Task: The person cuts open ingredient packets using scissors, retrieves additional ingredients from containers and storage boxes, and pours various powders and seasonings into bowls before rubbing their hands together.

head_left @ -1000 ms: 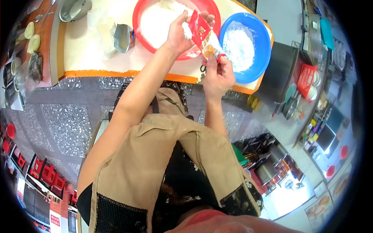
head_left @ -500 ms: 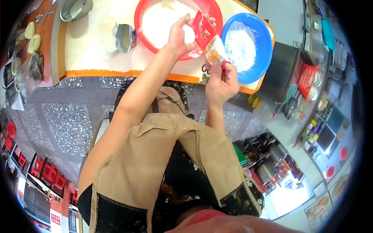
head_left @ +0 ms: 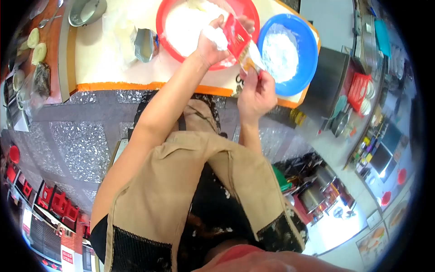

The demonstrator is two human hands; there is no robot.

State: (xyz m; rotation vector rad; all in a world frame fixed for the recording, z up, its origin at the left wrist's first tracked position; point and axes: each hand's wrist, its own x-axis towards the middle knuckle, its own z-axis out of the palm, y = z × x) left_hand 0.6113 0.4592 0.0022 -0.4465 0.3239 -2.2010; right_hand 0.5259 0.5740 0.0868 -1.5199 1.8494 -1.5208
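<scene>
My left hand (head_left: pixel 210 47) is palm up and cupped over the red basin, with a mound of white powder (head_left: pixel 216 38) in it. Some of its fingers show behind a red and white packet (head_left: pixel 238 41), which slants across the hand. My right hand (head_left: pixel 257 94) pinches the packet's lower end between thumb and fingers. Beneath my left hand, the red basin (head_left: pixel 161 34) contains a large amount of white powder. A blue basin (head_left: pixel 311 54), also with white powder inside, stands just right of the packet.
An opened silver bag (head_left: pixel 146 45) and a clear plastic bag (head_left: pixel 118 43) are left of the red basin. A metal bowl (head_left: pixel 86 11) sits farther left. The pale table has an orange front edge (head_left: pixel 154 85). A metal cabinet (head_left: pixel 326 81) stands to the right.
The white mound in my left palm looks larger and covers more of the palm. My right hand and the packet's lower end have shifted slightly left.
</scene>
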